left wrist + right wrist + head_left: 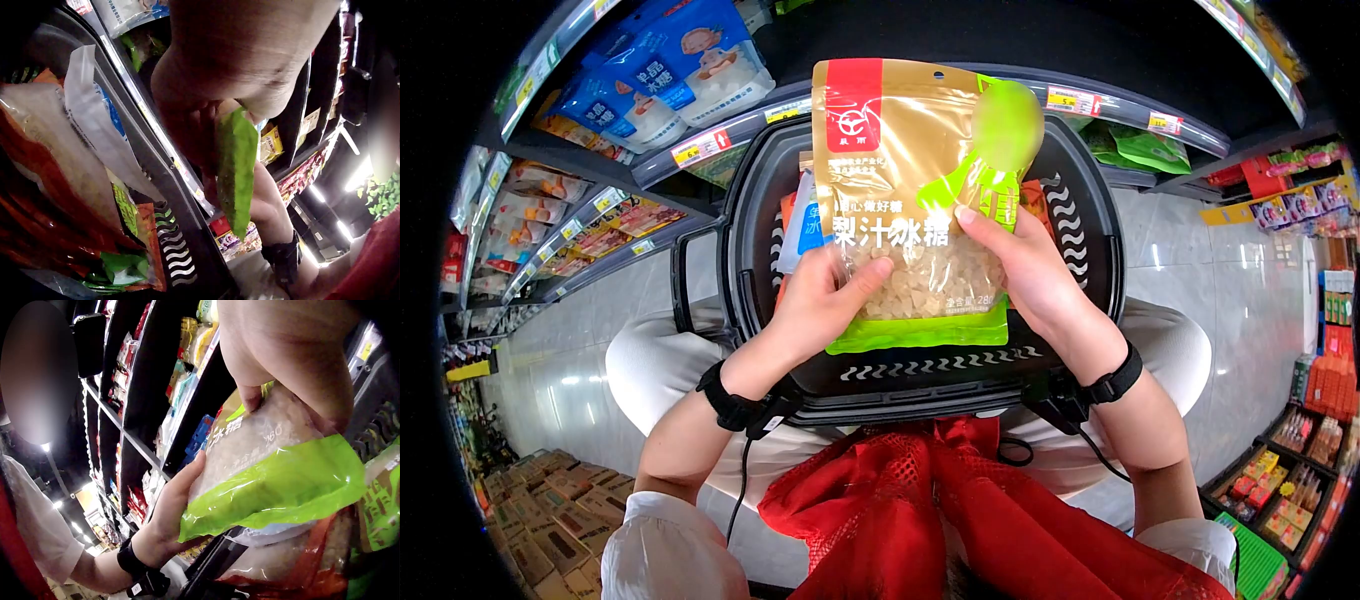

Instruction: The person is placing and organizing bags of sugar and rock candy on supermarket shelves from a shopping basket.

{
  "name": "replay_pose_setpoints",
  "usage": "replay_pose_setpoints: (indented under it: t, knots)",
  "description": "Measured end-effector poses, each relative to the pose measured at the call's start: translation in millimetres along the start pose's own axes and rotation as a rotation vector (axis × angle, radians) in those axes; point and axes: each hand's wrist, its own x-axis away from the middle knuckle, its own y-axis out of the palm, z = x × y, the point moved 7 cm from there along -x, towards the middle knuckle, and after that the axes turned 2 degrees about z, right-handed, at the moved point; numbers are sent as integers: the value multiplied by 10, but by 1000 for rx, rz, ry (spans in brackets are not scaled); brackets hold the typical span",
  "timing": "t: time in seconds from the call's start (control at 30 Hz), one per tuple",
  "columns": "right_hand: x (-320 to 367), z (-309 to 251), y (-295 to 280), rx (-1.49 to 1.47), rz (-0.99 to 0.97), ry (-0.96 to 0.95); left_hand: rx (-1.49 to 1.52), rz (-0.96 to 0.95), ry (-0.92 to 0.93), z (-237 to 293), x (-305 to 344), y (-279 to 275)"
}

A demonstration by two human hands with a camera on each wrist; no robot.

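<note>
A gold pouch of rock sugar [910, 190] with a red label and a lime-green bottom band is held upright over a black shopping basket [830, 375]. My left hand [820, 300] grips its lower left side, thumb across the front. On the right side my right hand [1035, 265] holds it the same way, thumb on the printed front. In the right wrist view the pouch's green bottom edge [275, 487] faces the camera, lumps showing through the clear window. Both hands' other fingers are mostly hidden behind the pouch. Other bags [56, 137] lie in the basket below.
Shelves with price tags [1075, 100] run along the front, with blue-and-white bags [690, 70] at upper left. Stacked cartons [550, 510] stand at lower left. More goods [1280, 480] fill a display at lower right. Grey tiled floor [1250, 330] shows on both sides.
</note>
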Motion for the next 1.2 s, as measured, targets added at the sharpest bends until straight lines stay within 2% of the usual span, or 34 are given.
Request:
replay_pose_setpoints:
  t: [0.3,0.47,0.6,0.7,0.77,0.83,0.9,0.93,0.97,1.03,1.1,1.2]
  knots:
    - [6,-13,5,20,1,-3,-23,-3,-27,18,0,26]
    - [13,-18,3,19,7,-9,-150,-17,26,48,-4,24]
    - [26,-17,9,15,11,13,-108,-42,10,54,5,43]
    - [20,-33,18,17,-6,9,-39,-91,-32,37,0,61]
    - [26,-86,26,12,-24,6,207,-45,-153,0,-7,31]
    - [60,-105,98,-84,-149,128,242,-45,-140,26,-24,8]
    - [59,-135,106,-45,-197,134,443,-15,-251,-33,-22,-23]
    - [87,-175,143,-26,-237,150,615,-102,-282,72,2,48]
    - [111,-196,168,-7,-277,166,613,-104,-281,72,0,39]
    - [80,-179,126,-36,-268,195,666,-84,-272,60,-3,0]
    - [47,-120,29,-73,-123,254,691,-122,-280,55,-7,31]
    - [30,-94,26,-126,-159,240,743,-190,-292,70,-6,66]
